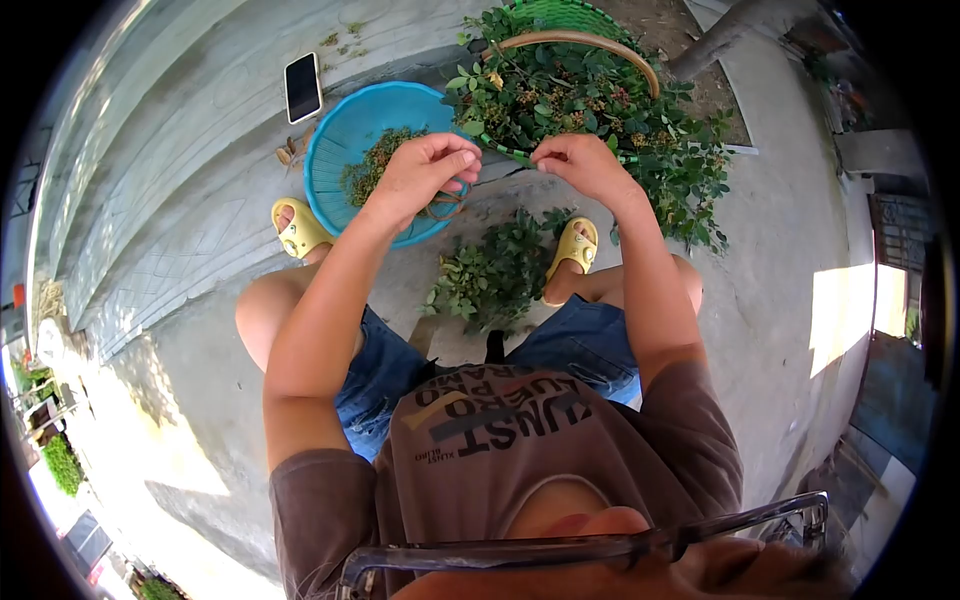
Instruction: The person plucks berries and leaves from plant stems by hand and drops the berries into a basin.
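My left hand [425, 172] hovers over the right part of a blue plastic basin [335, 130], its fingers curled in against the thumb. Whatever it may hold is too small to make out. In the basin lie small green and reddish berry clusters [372, 165], and a brownish loop [445, 207] shows partly beneath the hand. My right hand [588, 165] is pinched closed in front of a green woven basket [575, 15]; nothing nameable shows between its fingertips. Leafy branches [540, 100] with small berry clusters fill the basket and spill over its right side.
A phone [302, 88] lies on the concrete step beside the basin. Cut leafy twigs [495, 270] are heaped on the ground between my feet in yellow sandals [298, 230]. The basket's tan handle [585, 38] arches over the branches. Stray bits [345, 40] lie on the step.
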Action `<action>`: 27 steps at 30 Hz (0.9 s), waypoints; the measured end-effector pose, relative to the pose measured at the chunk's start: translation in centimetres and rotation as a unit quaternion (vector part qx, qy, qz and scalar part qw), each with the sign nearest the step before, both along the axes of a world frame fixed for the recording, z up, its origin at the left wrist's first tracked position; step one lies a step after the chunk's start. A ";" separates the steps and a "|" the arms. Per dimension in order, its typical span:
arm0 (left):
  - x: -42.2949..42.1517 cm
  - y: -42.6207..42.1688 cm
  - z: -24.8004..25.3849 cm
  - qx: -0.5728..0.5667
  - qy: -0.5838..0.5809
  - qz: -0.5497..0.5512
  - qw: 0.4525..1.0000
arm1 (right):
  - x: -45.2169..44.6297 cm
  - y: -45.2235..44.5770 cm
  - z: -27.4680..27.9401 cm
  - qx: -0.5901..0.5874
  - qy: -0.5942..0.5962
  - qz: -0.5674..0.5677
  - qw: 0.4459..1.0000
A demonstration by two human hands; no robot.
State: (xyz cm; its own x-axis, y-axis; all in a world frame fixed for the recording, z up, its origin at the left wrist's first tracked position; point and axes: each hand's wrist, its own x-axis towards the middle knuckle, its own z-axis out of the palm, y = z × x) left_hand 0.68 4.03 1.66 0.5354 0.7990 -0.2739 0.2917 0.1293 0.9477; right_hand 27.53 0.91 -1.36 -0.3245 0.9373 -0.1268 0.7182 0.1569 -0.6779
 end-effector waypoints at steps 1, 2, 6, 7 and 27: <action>0.8 -0.5 0.6 -0.133 -0.105 0.022 0.985 | 0.9 1.3 0.2 0.033 0.010 -0.081 0.996; 1.3 -1.0 1.2 -0.157 -0.130 0.034 0.978 | 1.7 2.6 0.2 0.072 -0.009 -0.122 0.990; 2.5 -1.6 1.1 -0.206 -0.204 0.076 0.954 | 3.6 8.0 -2.0 0.103 -0.095 -0.192 0.971; 2.4 -1.6 1.2 -0.206 -0.206 0.076 0.954 | 3.6 8.8 -2.7 0.113 -0.152 -0.185 0.964; 1.0 -1.3 2.0 -0.225 -0.255 0.123 0.932 | 5.7 9.2 0.2 0.200 -0.122 -0.245 0.941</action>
